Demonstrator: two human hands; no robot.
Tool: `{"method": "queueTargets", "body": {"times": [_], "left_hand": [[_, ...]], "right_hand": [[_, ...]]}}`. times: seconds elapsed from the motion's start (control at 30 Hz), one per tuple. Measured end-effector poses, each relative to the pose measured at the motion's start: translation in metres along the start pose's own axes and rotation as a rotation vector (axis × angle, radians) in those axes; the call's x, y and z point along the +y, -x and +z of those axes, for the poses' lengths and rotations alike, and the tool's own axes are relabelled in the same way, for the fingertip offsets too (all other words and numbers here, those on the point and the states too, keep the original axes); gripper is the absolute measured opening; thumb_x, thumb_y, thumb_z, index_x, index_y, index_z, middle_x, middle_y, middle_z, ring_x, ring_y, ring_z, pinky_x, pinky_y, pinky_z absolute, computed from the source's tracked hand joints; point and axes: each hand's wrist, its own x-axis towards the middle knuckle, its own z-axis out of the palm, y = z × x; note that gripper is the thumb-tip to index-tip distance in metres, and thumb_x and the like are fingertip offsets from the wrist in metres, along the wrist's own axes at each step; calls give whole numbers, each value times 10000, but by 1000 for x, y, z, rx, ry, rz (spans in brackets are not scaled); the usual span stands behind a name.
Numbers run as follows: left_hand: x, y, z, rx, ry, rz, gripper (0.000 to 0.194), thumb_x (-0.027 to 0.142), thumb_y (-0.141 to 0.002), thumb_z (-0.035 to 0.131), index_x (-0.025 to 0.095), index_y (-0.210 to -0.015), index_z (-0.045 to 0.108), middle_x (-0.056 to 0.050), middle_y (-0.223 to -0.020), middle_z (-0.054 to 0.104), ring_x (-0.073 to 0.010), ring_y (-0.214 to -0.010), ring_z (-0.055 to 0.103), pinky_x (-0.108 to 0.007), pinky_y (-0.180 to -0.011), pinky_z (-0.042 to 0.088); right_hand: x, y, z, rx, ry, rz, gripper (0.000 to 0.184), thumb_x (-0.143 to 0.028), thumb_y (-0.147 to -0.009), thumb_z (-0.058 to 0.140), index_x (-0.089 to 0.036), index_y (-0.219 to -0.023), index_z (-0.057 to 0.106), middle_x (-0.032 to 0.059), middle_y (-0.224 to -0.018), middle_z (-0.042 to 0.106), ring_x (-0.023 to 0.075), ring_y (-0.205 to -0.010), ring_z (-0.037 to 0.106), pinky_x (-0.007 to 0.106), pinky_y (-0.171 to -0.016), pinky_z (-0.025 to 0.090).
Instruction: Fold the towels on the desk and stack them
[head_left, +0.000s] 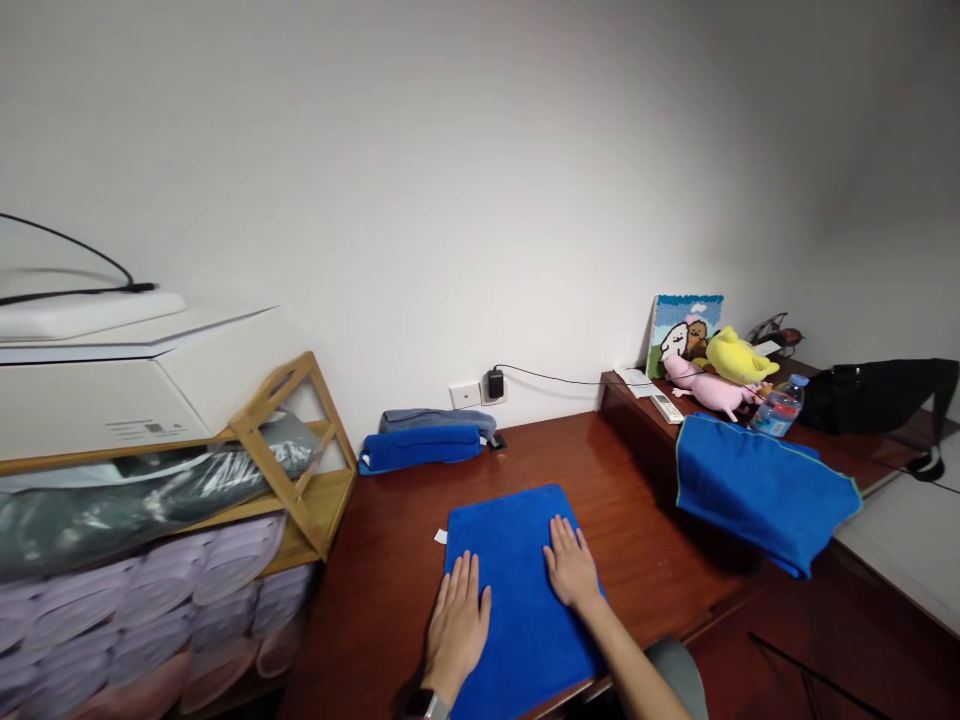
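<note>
Head camera view: both bare hands lie palm down on a blue cloth [517,600], which is spread flat beneath and between them on a reddish-brown wooden desk [360,600]. The left hand [459,615] rests flat along the cloth's left edge, its fingers nearly together and extended forward, thumb set apart toward the middle; a wristwatch [429,704] sits on that wrist. The right hand [571,570] is flat too, fingers slightly parted, near the cloth's right edge. Neither hand grips or pinches anything. A small white tag [441,537] pokes out from the cloth's edge just ahead of the left hand. Farther ahead of both hands, against the wall, lie a folded blue cloth [420,448] and a greyish-blue one [435,420] behind it, with a black plug-in adapter [495,382] in the wall socket above. Off to the right of the right hand, a green-edged blue cloth [757,490] drapes over a raised ledge; beyond it are a water bottle [778,410], a pink plush toy [709,388], a yellow plush toy [739,357] and a white remote control [666,408]. Well left of the left hand stands a wooden rack [289,480] holding lilac slippers [165,580], with a white box [82,405] on top.
</note>
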Motion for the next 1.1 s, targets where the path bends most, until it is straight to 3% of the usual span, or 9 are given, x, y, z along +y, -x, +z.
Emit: {"method": "queueTargets", "body": {"times": [0.1, 0.2, 0.3, 0.4, 0.67, 0.77, 0.93, 1.0, 1.1], "left_hand": [[-9, -5, -4, 29, 3, -12, 640, 417, -1070, 269, 112, -1594, 471, -153, -1658, 502, -278, -1553, 457, -513, -1307, 341], [2, -45, -10, 32, 40, 7, 625, 382, -1070, 259, 113, -1586, 488, -152, -1657, 508, -278, -1565, 437, -500, -1312, 329], [15, -92, -10, -56, 71, 54, 611, 362, -1065, 270, 145, -1597, 477, -109, -1682, 482, -248, -1587, 399, -458, -1321, 308], [12, -117, -3, -110, 63, 36, 616, 385, -1049, 308, 160, -1594, 484, -119, -1667, 495, -270, -1568, 433, -505, -1308, 324], [-26, -112, 0, -131, 6, -119, 683, 440, -1053, 257, 94, -1615, 431, -167, -1696, 432, -306, -1596, 381, -539, -1326, 274], [-13, -116, -1, -112, 12, -97, 679, 396, -1055, 234, 54, -1608, 427, -198, -1695, 419, -319, -1600, 369, -553, -1331, 255], [17, -115, 3, -115, 51, 36, 607, 364, -1050, 291, 201, -1603, 477, -79, -1701, 446, -241, -1597, 380, -477, -1333, 275], [10, -110, 3, -125, 45, 9, 618, 384, -1046, 302, 170, -1596, 484, -120, -1683, 463, -276, -1582, 409, -522, -1319, 301], [-20, -105, -4, -135, 26, -89, 672, 449, -1051, 282, 120, -1618, 430, -151, -1705, 406, -306, -1597, 375, -546, -1318, 295]], "right_hand": [[9, -11, -14, -3, 11, 58, 633, -396, -1103, 281, -128, -1669, 376, 116, -1726, 309, 275, -1629, 256, 500, -1333, 191], [-17, -35, -17, 48, -27, -60, 619, -365, -1106, 261, -140, -1670, 380, 97, -1725, 332, 253, -1636, 234, 467, -1339, 174], [-51, -61, -6, 28, -64, -188, 615, -359, -1105, 265, -152, -1675, 372, 83, -1725, 344, 234, -1633, 245, 440, -1340, 173], [-58, -79, 6, -48, -59, -213, 635, -402, -1111, 255, -140, -1682, 346, 87, -1737, 313, 229, -1636, 235, 435, -1343, 151], [9, -94, -19, -100, 43, 65, 663, -424, -1115, 213, -133, -1710, 241, 81, -1765, 219, 221, -1654, 163, 452, -1342, 111], [-4, -90, -20, -60, 41, 56, 649, -407, -1114, 231, -138, -1703, 281, 88, -1761, 234, 243, -1653, 171, 466, -1340, 116], [-52, -71, 10, 2, -61, -256, 612, -430, -1129, 222, -215, -1687, 351, 45, -1742, 313, 214, -1643, 210, 439, -1344, 125], [-53, -68, 16, -17, -82, -265, 617, -453, -1128, 229, -218, -1685, 353, 51, -1738, 324, 215, -1639, 225, 443, -1343, 132], [-28, -73, 4, -43, -39, -149, 630, -452, -1120, 257, -202, -1696, 320, 67, -1744, 298, 231, -1644, 207, 474, -1344, 117]]}}
